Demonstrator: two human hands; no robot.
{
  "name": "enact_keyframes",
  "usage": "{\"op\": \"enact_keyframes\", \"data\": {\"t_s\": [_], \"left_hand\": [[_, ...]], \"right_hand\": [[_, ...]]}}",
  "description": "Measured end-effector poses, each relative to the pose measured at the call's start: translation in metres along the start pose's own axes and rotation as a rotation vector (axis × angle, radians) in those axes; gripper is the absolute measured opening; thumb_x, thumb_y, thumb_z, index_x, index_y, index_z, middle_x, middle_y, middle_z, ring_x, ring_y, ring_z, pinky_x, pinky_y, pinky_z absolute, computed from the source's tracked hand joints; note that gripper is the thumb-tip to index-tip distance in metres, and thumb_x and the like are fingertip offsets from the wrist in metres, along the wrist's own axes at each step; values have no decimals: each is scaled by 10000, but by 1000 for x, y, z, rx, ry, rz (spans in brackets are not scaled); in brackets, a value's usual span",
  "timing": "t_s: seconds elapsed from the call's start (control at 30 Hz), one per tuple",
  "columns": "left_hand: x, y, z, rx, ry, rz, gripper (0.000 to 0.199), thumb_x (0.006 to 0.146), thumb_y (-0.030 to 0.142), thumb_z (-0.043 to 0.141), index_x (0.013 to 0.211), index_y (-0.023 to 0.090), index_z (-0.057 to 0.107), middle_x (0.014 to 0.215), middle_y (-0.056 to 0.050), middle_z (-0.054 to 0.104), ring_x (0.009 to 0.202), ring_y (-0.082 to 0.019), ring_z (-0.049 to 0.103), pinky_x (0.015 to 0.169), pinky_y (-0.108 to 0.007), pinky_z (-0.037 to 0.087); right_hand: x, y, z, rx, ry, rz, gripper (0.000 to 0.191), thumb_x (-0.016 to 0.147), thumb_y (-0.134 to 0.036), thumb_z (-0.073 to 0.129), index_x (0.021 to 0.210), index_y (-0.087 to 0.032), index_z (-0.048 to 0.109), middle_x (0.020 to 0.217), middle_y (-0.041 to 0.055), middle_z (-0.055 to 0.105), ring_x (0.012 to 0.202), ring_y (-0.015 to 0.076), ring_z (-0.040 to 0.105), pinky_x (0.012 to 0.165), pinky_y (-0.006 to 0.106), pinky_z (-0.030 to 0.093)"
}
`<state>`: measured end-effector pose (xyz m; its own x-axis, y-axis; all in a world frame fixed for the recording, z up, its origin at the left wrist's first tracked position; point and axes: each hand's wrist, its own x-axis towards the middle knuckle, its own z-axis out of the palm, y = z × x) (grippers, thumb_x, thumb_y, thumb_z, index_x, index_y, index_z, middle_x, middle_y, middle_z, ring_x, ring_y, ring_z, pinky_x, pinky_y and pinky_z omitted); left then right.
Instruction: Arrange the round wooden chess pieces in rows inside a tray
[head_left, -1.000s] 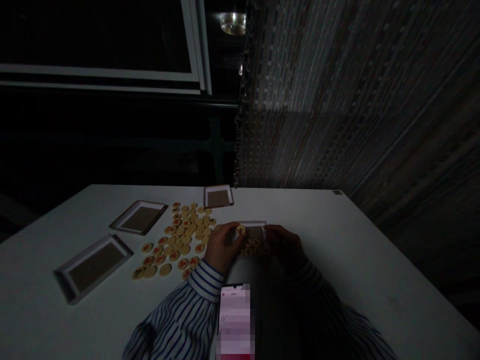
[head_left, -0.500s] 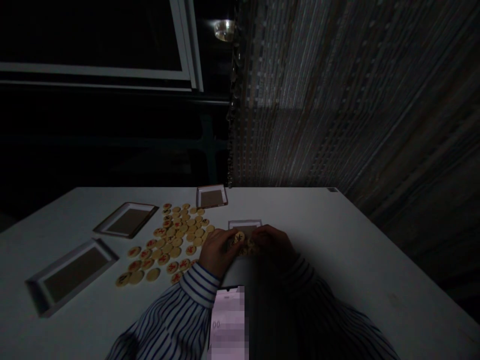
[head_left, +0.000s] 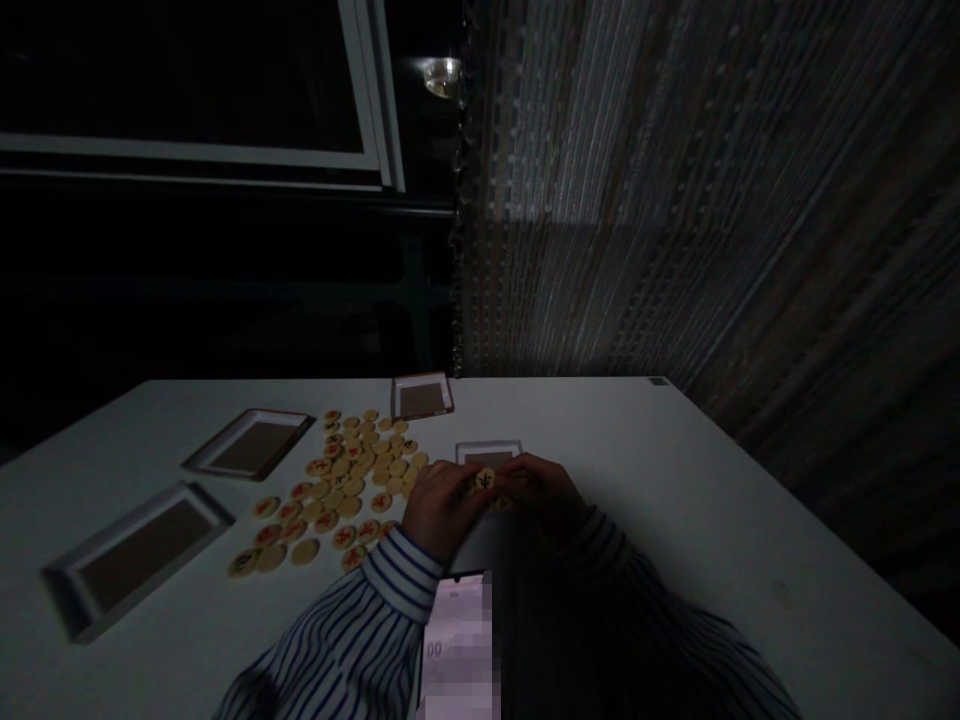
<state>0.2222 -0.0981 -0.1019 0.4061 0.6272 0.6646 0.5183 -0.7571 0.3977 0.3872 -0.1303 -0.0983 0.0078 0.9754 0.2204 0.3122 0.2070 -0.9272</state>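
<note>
My left hand [head_left: 444,507] is closed in a pinch on a round wooden Chinese chess piece [head_left: 486,480] with a black character facing up. My right hand [head_left: 546,492], in deep shadow, has its fingertips pinched at the right edge of the same piece. Below and behind the fingers is a small open box [head_left: 489,446] with a pale rim. More pieces show dimly under the hands, the nearest a dark-marked piece [head_left: 502,503]; the rest are partly hidden by my fingers.
Many loose chess pieces [head_left: 349,506], some red-marked, spread left of my hands on the white table [head_left: 675,560]. A box lid [head_left: 288,473], a long box [head_left: 196,492] and a small box [head_left: 452,409] stand around them. A lit phone [head_left: 450,620] lies in front.
My right hand has come left to meet the piece in my left hand. The piece has shifted slightly right and down and turned. The view has moved a little.
</note>
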Motion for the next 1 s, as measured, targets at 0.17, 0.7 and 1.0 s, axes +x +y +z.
{"op": "enact_keyframes", "data": {"t_s": [0.17,0.7,1.0], "left_hand": [[0,0,2,-1,15,32,227,712,335,572,853,160,606,719,-50,618,691,-162,555,626,-292,450],[-2,9,-2,-355,-121,-253,247,801,299,436,920,184,619,845,-48,654,783,-147,590,711,-265,468],[0,14,-6,-572,-118,-506,208,718,316,535,759,147,649,727,-37,675,698,-153,609,651,-253,487]], "right_hand": [[-2,-1,0,36,-2,45,178,665,-324,592,753,-171,567,671,15,633,623,126,597,561,229,472],[-4,-8,-7,-93,51,-56,177,671,-339,593,733,-176,618,669,16,654,600,123,606,542,226,496],[-4,-7,-8,-230,9,-136,178,711,-324,560,772,-178,641,709,23,660,628,121,598,568,223,484]]}}
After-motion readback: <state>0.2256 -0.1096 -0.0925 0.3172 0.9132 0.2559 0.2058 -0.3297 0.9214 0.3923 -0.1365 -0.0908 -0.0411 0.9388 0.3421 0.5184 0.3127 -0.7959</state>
